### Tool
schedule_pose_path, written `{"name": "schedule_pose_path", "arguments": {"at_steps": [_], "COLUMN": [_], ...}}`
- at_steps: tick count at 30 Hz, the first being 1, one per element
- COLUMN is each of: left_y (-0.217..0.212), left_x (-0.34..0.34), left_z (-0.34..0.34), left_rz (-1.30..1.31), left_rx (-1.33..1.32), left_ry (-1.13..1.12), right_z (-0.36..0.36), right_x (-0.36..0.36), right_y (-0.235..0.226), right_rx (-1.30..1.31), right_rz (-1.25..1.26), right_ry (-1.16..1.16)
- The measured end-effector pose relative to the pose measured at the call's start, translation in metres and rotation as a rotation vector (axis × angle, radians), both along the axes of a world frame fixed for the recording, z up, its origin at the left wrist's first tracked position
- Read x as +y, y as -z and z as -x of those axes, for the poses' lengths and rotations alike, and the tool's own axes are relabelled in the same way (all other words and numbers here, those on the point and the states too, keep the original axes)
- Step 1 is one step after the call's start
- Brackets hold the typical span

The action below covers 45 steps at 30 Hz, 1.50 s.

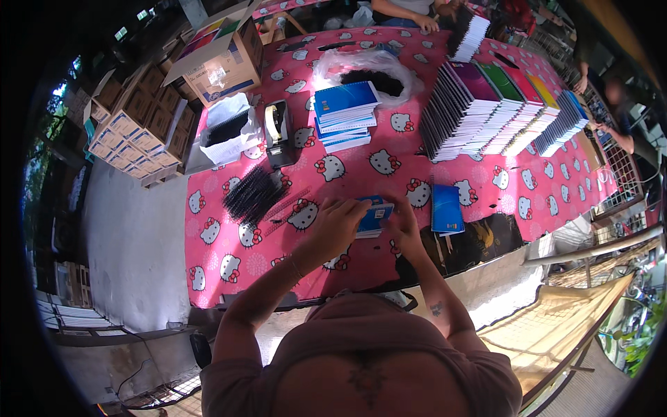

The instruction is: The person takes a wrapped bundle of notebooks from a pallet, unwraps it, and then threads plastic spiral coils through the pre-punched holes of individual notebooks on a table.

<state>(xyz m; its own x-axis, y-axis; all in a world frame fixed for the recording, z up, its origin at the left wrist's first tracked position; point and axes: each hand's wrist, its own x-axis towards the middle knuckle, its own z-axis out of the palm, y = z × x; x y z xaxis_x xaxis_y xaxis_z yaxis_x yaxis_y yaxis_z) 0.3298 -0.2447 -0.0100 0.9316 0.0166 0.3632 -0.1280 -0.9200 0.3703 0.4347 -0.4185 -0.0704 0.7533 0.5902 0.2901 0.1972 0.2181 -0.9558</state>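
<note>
Blue-covered notebook [376, 215] in the head view lay near the front of a surface [354, 182] spread with a pink cartoon-cat cloth, directly before the wearer and between the two hands. Its white page edges showed toward the wearer, and a small pale label sat on the cover. The left hand [339, 224] grasped it from the left, fingers lying over the cover. The right hand [404, 226] was bent in at its right edge, blurred, so I could not tell whether it gripped or merely touched. Left of the hands lay a heap of black spiral binding coils [253, 195], a few loose ones beside it. Behind these stood a black tape dispenser [279, 139], just beside a white container [229, 147] of dark coils. Farther back, a pile of blue notebooks [345, 111] stood in front of a clear plastic bag [411, 82] with more black coils. To the right of the hands, a separate blue notebook [447, 208] lay flat near a dark cloth [479, 244]. Beyond it rose rows of spiral-bound notebooks [472, 115] with purple, green, red, yellow and blue covers. Cardboard boxes [142, 128] were stacked at far left, and a co-worker's hand [427, 24] rested at the far edge.
</note>
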Motion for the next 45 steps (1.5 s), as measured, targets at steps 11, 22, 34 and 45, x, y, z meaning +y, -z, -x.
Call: {"name": "schedule_pose_path", "arguments": {"at_steps": [11, 22, 34, 45], "left_y": [0.015, 0.063, 0.023, 0.0], "left_x": [0.0, 0.068, 0.042, 0.074], "left_z": [0.017, 0.042, 0.048, 0.027], "left_rz": [0.528, 0.34, 0.543, 0.267], "left_rx": [-0.183, -0.182, -0.122, -0.061], "left_ry": [-0.18, -0.523, -0.374, 0.028], "right_z": [-0.014, -0.015, -0.017, -0.017], "right_x": [0.015, 0.019, 0.017, 0.016], "right_y": [0.018, -0.004, 0.01, -0.001], "right_rx": [0.039, 0.049, 0.117, 0.038], "right_rz": [0.046, 0.247, 0.192, 0.204], "right_ry": [-0.148, -0.199, -0.249, -0.275]}}
